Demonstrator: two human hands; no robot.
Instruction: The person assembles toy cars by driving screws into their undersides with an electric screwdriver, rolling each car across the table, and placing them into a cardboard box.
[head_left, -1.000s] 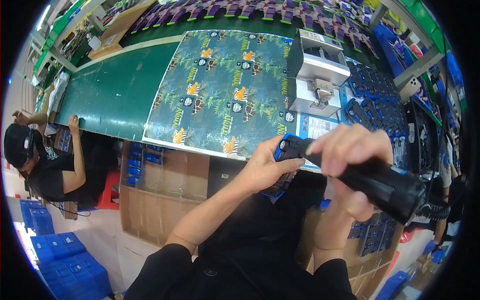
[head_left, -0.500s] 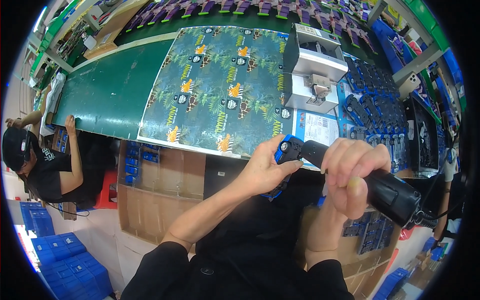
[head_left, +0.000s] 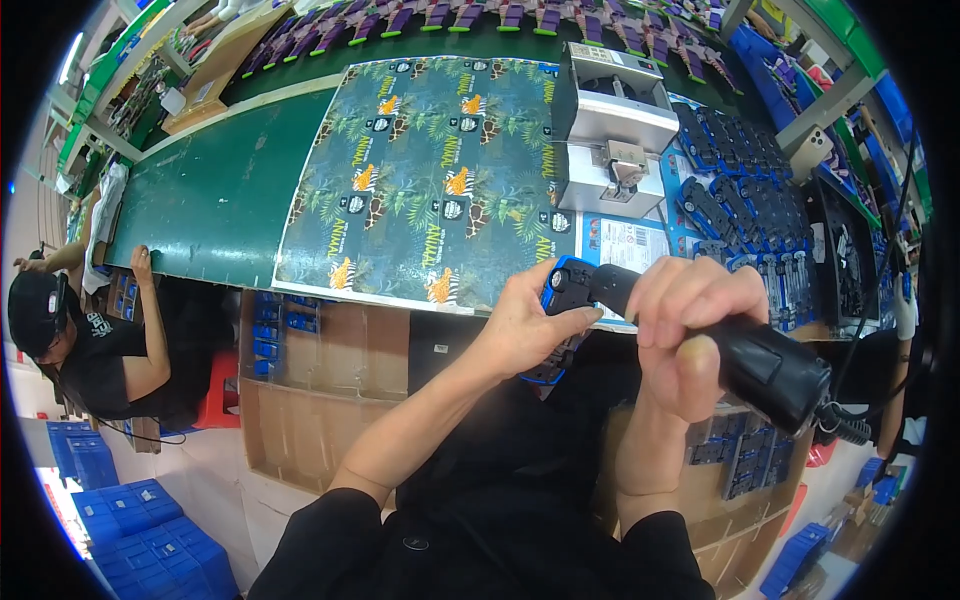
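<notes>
My left hand (head_left: 525, 325) is closed around a blue toy car (head_left: 572, 287), whose black underside is turned up. It holds the car just off the table's near edge, with the thumb across the base. A black electric screwdriver (head_left: 780, 375) with a coiled cord lies in my right hand (head_left: 690, 325), the fingers wrapped about its grip. The screwdriver's nose reaches left to the car's underside; its tip and any screw there are hidden.
A metal screw-feeder-like box (head_left: 615, 135) stands behind the hands. Blue-and-black toy cars (head_left: 735, 215) lie in rows to its right, by a black tray (head_left: 840, 260). A patterned sheet (head_left: 420, 190) covers the green table. Cardboard boxes (head_left: 320, 430) stand below; a person (head_left: 100, 340) works at far left.
The table, machine and toy cars sit slightly further left in the picture as the view shifts. Both hands keep their hold, with the screwdriver's nose still at the toy car.
</notes>
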